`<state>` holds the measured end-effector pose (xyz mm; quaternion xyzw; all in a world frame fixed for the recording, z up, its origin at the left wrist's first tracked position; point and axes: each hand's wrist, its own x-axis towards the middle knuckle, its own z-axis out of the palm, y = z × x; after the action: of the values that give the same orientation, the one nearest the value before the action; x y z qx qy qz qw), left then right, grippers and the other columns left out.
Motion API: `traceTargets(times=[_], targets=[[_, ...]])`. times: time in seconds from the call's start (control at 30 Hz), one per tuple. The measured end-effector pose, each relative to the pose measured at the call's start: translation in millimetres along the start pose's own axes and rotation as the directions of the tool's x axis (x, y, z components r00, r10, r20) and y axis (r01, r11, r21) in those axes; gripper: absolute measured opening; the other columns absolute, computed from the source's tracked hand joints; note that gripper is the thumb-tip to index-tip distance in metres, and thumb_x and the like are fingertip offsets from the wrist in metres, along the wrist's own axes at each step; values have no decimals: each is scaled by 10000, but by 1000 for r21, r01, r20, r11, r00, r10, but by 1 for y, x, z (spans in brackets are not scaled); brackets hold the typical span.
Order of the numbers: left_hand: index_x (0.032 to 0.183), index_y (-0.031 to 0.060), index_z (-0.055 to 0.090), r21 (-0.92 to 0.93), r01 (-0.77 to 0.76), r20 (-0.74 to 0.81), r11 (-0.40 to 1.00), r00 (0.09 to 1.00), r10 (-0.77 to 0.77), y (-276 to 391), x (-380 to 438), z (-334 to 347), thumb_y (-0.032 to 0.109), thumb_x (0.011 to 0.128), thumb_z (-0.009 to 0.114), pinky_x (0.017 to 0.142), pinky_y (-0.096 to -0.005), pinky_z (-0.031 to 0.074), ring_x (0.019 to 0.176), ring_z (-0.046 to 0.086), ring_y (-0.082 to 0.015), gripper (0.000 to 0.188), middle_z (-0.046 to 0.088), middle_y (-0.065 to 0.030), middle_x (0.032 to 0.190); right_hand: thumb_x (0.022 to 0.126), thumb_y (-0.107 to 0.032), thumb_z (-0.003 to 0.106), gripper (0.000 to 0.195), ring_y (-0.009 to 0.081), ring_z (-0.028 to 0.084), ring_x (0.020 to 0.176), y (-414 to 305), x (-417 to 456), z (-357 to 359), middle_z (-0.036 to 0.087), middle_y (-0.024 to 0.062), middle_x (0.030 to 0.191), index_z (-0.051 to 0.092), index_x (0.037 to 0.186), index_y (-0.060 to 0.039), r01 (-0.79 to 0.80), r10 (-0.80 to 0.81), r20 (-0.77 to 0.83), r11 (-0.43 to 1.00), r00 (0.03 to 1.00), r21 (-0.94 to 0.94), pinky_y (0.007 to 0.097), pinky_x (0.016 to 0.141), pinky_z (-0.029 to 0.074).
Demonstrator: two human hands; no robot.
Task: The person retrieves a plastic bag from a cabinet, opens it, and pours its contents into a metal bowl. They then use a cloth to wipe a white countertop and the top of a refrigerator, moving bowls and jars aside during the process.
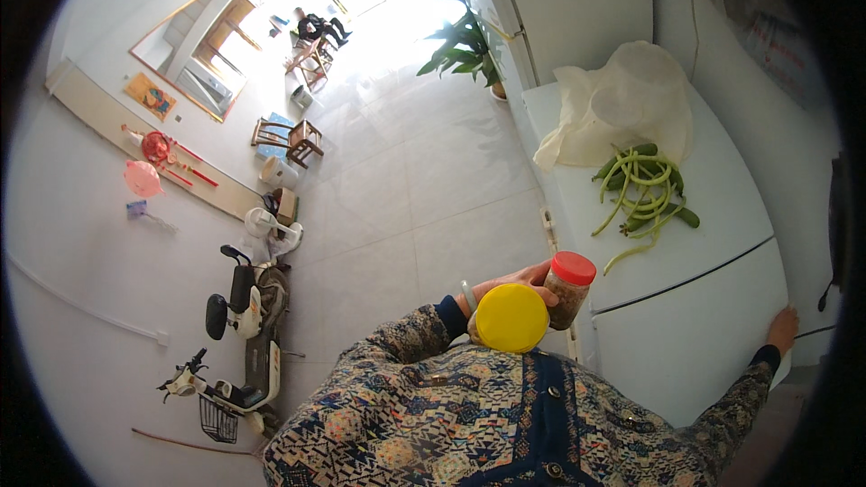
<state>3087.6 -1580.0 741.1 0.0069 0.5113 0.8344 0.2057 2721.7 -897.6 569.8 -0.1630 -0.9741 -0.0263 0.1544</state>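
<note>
My left hand point(524, 279), with a pale bangle point(468, 295) at its wrist, holds two jars against my patterned jacket point(433, 412). One is a clear jar with a red lid point(574, 268) and brownish contents. The other jar has a yellow lid point(512, 318), which hides most of its body. At the far right, my right hand point(783, 330) touches the edge of a white chest freezer point(676, 352); its fingers are too unclear to show a grip. Green long beans point(639, 182) lie over cucumber-like vegetables point(683, 215) on the freezer top.
A translucent plastic bag point(616, 108) sits behind the vegetables. Beyond stands a potted plant point(467, 47). Along the left wall are an electric scooter point(254, 352), a white fan point(270, 224), a bucket point(279, 172) and a wooden chair point(304, 140). A person point(318, 27) sits near the bright doorway.
</note>
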Motion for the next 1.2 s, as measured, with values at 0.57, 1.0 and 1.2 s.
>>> traceTargets(times=[0.57,1.0,1.2], targets=[[1538,48,273,21,-20,-35,1000,999,21,-6,8,-3,204,883,707,1124,-295,311,1334,405,-139,801,442,-56,1483,1054,-337,352,430,407,605,1036,-6,-6,4,636,213,1137,590,1193,-7,178,-190,-119,979,975,-100,515,899,492],[1493,95,363,60,122,-197,991,974,-108,-3,4,-7,248,890,704,956,-324,477,1189,556,-179,710,535,-87,1380,1014,-230,488,310,277,625,1058,-25,-18,-6,629,155,1221,630,1215,-42,279,-363,-159,877,918,-390,398,938,505],[1441,146,443,-175,146,-338,974,920,-199,-5,4,8,116,897,621,726,-321,587,1011,675,-254,573,587,-136,1302,991,-213,483,220,294,613,968,-79,-21,-17,646,150,961,630,1009,-51,208,-385,-361,873,849,-442,436,886,482]])
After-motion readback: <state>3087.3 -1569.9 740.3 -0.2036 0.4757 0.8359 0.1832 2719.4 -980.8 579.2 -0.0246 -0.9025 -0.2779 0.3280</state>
